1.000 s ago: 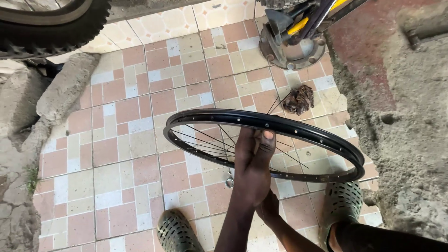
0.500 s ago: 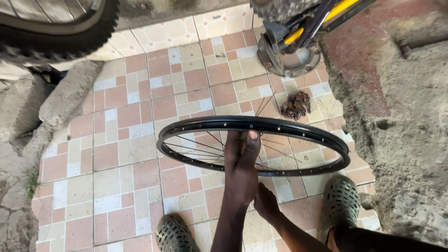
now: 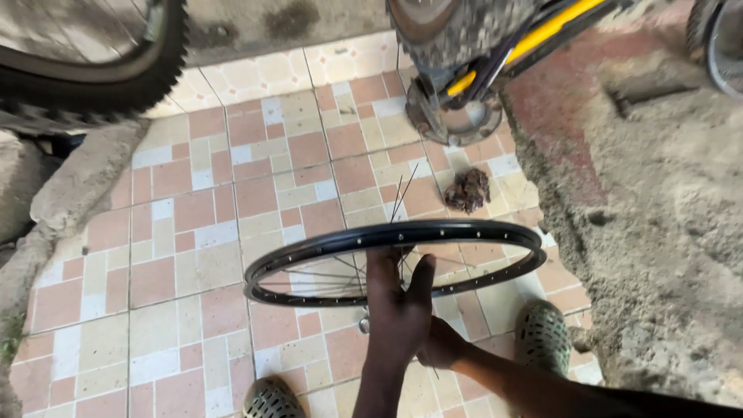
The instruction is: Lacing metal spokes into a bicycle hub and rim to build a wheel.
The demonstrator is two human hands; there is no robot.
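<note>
The black wheel rim (image 3: 395, 259) was held around the left hand (image 3: 398, 313), grip clamped on its spokes; the right hand (image 3: 443, 344) lay below, grip hidden.

Rim (image 3: 309, 251) sits level over the tiled floor (image 3: 193, 232), between my two shoes — left shoe (image 3: 271, 399) below its near edge, right shoe (image 3: 544, 337) at its right end. My left hand (image 3: 398, 310) is at the hub, inside the rim; right hand (image 3: 441, 344) just beneath it. Rag clump (image 3: 467, 190) lies beyond the rim; bike frame (image 3: 495, 46) farther back — tyre (image 3: 101, 70) far left.
</note>
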